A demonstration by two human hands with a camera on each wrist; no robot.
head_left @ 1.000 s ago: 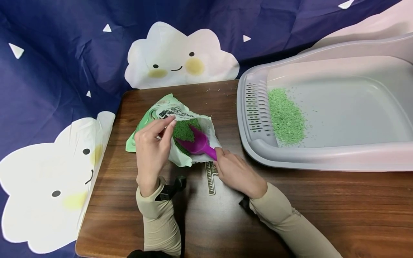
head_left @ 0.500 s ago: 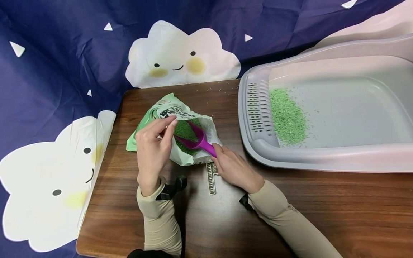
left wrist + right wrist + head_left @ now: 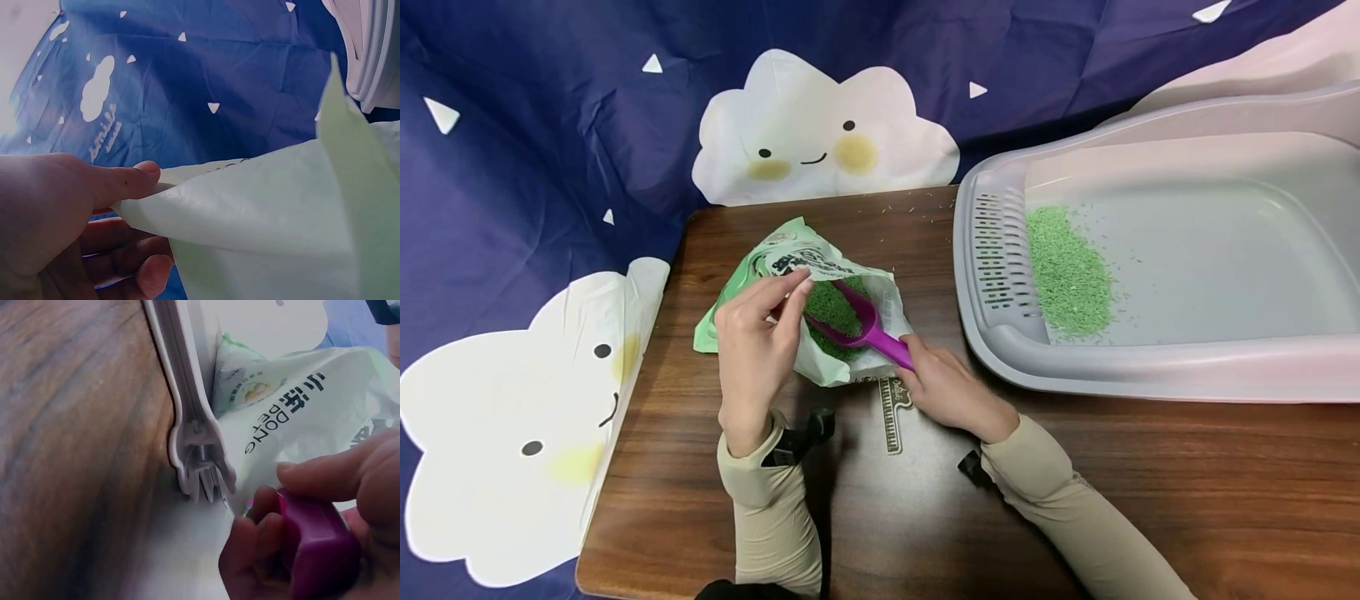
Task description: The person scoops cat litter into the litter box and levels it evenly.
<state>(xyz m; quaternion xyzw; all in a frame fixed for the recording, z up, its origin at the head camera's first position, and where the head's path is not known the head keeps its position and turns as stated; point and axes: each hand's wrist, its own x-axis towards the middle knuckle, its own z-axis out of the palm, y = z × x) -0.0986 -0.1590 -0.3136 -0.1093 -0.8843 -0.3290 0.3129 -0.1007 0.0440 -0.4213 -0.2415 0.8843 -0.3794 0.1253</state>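
Observation:
A green and white bag [image 3: 820, 258] of green pellet litter [image 3: 833, 308] lies on the table with its mouth facing right. Between thumb and fingers, my left hand [image 3: 758, 329] pinches the bag's upper rim; the left wrist view shows the pinched edge [image 3: 206, 206]. My right hand [image 3: 951, 387] grips the handle of a purple scoop [image 3: 883, 343]. The scoop's bowl is inside the bag mouth with pellets heaped in it; its far tip is hidden by the bag and my left hand. In the right wrist view the purple handle [image 3: 315, 540] sits within curled fingers.
On the right stands a large grey litter box [image 3: 1150, 368] with a pile of green pellets [image 3: 1070, 275] at its left end. A flat piece with ruler-like markings [image 3: 891, 417] lies below the bag. Stray pellets dot the wooden table [image 3: 917, 237]. A cloud-printed blue curtain [image 3: 1000, 50] hangs behind.
The scoop has shifted slightly and now shows a fuller heap of pellets in its bowl. My right hand has moved a little, its grip now nearer the handle's end. My left hand stays put.

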